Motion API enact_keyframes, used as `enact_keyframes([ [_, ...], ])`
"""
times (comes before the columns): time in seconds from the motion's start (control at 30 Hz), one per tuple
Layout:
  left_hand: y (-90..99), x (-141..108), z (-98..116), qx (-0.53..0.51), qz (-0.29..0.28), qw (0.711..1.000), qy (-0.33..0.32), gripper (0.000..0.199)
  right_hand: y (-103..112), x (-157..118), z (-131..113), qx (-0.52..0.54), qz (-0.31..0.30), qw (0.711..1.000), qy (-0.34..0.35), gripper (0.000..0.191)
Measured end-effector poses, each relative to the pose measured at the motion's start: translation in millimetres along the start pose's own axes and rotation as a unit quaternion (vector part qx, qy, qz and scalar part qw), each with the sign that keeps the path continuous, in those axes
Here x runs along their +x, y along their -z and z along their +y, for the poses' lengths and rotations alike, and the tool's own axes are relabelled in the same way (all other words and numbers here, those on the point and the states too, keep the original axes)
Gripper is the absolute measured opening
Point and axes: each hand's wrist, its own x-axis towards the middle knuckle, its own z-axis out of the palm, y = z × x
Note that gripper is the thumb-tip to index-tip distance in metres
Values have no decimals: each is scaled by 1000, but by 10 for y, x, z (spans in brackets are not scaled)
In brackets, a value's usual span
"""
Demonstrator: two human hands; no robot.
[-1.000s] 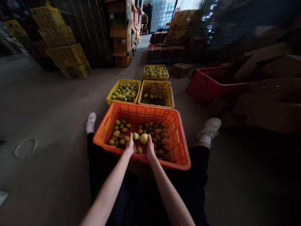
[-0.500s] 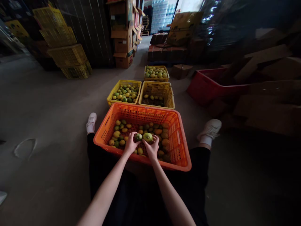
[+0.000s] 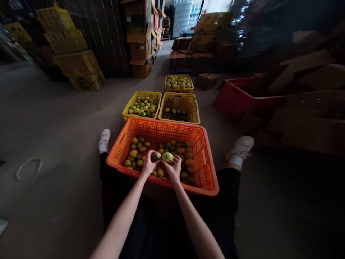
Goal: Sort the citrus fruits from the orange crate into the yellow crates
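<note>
The left hand (image 3: 148, 165) is holding a small dark-green fruit (image 3: 156, 156) and the right hand (image 3: 174, 169) is gripping a larger yellow-green fruit (image 3: 167, 157), both above an orange crate (image 3: 167, 130) where more fruits (image 3: 189, 162) are lying. Three yellow crates (image 3: 193, 110) are standing beyond it, all containing fruit.

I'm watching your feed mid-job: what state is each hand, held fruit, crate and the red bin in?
Left hand, gripping the smaller fruit
Right hand, gripping the larger fruit
Smaller fruit, held, dark green
Larger fruit, held, yellow-green
Orange crate, open-topped, partly filled
Left yellow crate, well filled
Right yellow crate, sparsely filled
Far yellow crate, well filled
Yellow crates at left, stacked
Red bin, open-topped, inside too dark to read
</note>
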Motion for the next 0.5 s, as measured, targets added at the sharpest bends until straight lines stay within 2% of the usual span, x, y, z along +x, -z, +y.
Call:
enact_keyframes([
  [0.1, 2, -2, 39, -1, 0, 1000, -10, 49, 19, 14, -17, 13, -9, 1000, -24, 58],
  [0.2, 20, 1, 101, -20, 12, 1000, 3, 46, 51, 37, -23, 55, -47, 995, -65, 48],
  [0.37, 61, 26, 117, -103, -4, 990, 93, 37, 73, 72, -14, 141, -94, 977, -127, 32],
  [0.5, 89, 51, 45, -181, -5, 969, 169, 29, 73, 107, 19, 174, -92, 969, -152, 24],
])
